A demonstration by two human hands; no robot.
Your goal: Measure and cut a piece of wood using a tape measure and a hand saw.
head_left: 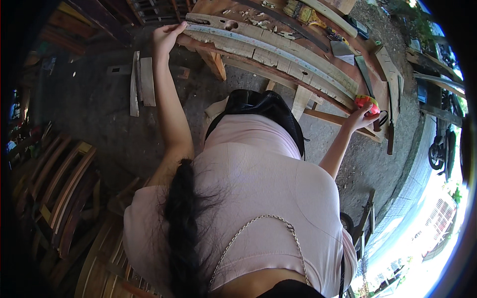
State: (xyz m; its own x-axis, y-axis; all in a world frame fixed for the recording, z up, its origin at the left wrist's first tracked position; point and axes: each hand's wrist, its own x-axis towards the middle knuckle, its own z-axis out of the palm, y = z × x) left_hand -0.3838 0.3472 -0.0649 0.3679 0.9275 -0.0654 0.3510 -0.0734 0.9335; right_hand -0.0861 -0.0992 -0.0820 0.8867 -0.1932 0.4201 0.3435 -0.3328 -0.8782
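A long curved wooden plank (278, 54) lies across a rough workbench (367, 74) in front of me. A grey-blue tape blade (298, 57) runs along its top. My left hand (166, 37) is stretched out to the plank's left end, fingers holding the blade's tip down on the wood. My right hand (361, 118) is at the plank's right end, closed around a red and yellow tape measure case (366, 103). A black bag (263, 107) hangs at my chest below the bench edge.
Wood chips, a brush, a hand saw (365, 74) and other tools lie on the bench behind the plank. Short boards (141, 82) lie on the concrete floor at the left. Curved wooden frames (64, 184) are stacked at lower left. A motorbike (439, 149) stands at the right.
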